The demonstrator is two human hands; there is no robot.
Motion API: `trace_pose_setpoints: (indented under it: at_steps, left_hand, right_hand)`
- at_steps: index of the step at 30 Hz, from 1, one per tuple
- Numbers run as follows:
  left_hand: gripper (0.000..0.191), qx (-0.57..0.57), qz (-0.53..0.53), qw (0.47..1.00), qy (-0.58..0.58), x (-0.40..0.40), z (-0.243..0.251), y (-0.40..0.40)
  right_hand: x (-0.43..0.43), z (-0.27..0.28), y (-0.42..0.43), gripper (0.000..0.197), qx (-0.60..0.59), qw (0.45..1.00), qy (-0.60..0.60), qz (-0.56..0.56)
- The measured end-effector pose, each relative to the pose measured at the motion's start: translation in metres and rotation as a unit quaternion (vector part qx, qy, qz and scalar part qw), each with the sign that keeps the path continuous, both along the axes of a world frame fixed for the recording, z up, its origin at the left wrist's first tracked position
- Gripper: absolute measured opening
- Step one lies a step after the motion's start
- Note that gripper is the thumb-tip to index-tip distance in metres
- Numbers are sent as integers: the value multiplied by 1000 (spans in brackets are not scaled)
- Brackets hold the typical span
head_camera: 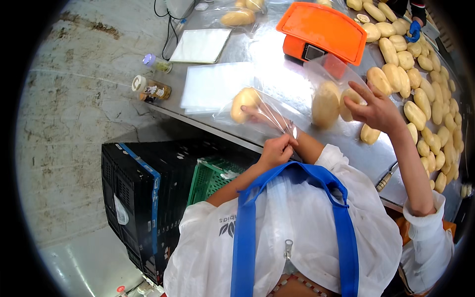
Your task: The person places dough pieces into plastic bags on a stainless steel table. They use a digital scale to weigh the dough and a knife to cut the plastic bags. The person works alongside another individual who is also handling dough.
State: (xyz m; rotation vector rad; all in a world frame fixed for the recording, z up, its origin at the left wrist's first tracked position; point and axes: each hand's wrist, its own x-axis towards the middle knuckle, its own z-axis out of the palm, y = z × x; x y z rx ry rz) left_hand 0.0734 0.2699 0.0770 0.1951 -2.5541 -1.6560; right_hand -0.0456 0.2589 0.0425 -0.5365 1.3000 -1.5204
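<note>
A clear plastic bag (269, 128) with a peeled lotus root segment (243, 104) in it is held over the table's near edge. My left hand (276, 150) pinches the gathered mouth of the bag. Under the film, my right hand (265, 115) holds the root, its thumb on the pale surface. Just beyond lies a stack of flat clear bags (211, 85). To the right, a co-worker's bare hand (374, 105) is at another clear bag, which contains lotus root segments (326, 104).
An orange scale (323, 29) stands at the back. Many lotus roots (423, 102) cover the right side, near a blue-gloved hand (413, 31). A wooden-handled knife (384, 182) lies at the near edge. Two bottles (154, 89) stand left. Black crates (130, 178) and a green crate (204, 178) are below.
</note>
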Motion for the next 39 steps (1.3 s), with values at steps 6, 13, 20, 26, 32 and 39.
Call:
trace_pose_setpoints:
  at_steps: [6,13,20,26,32,39]
  left_hand:
    - [10,40,-62,996,-47,7,2,1]
    - [15,121,-152,964,-180,10,7,-9]
    - [52,70,-60,991,-99,-87,36,-52]
    - [80,180,-106,971,-117,-191,-19,-1]
    - [28,292,-37,948,-116,-207,-36,14]
    - [16,394,50,915,-71,-164,-12,12]
  right_hand:
    - [6,9,25,69,-33,975,-203,80]
    - [18,5,34,77,38,991,-32,128]
    - [32,-110,-1,24,-90,983,156,18]
    - [33,-86,12,14,31,994,89,50]
    - [38,-73,23,23,21,994,94,45]
    - [37,-81,18,37,17,995,91,34]
